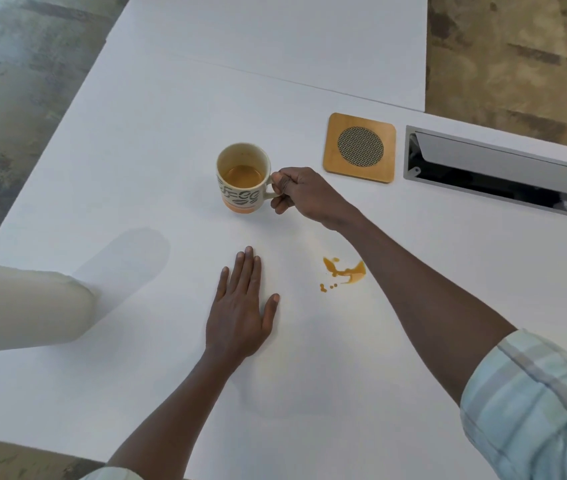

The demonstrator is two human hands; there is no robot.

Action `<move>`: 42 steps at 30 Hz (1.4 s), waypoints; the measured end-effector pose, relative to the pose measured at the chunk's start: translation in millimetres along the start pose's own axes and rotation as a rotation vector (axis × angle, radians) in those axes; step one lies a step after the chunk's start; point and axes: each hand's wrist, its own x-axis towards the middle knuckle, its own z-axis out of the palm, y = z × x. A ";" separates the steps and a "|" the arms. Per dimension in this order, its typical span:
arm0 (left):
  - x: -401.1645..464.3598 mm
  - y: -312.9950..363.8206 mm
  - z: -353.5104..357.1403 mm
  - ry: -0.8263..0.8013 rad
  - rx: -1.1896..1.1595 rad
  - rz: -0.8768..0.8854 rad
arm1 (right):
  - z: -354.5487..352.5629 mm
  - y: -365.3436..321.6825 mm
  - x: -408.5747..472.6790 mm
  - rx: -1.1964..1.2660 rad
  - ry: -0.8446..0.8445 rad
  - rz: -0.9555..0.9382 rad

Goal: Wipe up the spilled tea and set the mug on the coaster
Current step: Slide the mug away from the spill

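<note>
The white table [309,393] carries everything, and the patterned mug [243,180] serves as the landmark. Right of the mug and slightly farther from the person lies the square wooden coaster [360,147], well apart from it, with a grey cable hatch [493,171] beyond that. The right hand [304,192] is closed around the mug's handle on its right side, fingers curled tight; the mug appears to stand upright on the table, with a little tea inside. So the coaster lies straight past the gripping hand, on the handle's side, and the right hand is the nearer 1. The left hand [240,313] rests flat in front of the mug, fingers spread, holding nothing. The tea spill [344,271] sits nearer the person and right of the mug, unwiped; no cloth is visible.
</note>
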 end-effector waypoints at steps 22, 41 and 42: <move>-0.1 -2.7 1.9 -0.011 -0.005 -0.010 | 49.1 -15.2 49.3 0.027 -0.017 -0.020; 0.9 -3.4 3.5 -0.001 -0.023 -0.008 | 47.7 -17.8 49.6 0.064 -0.089 0.007; 1.1 -3.3 3.4 -0.002 -0.025 -0.008 | 47.4 -17.9 49.1 0.062 -0.086 0.013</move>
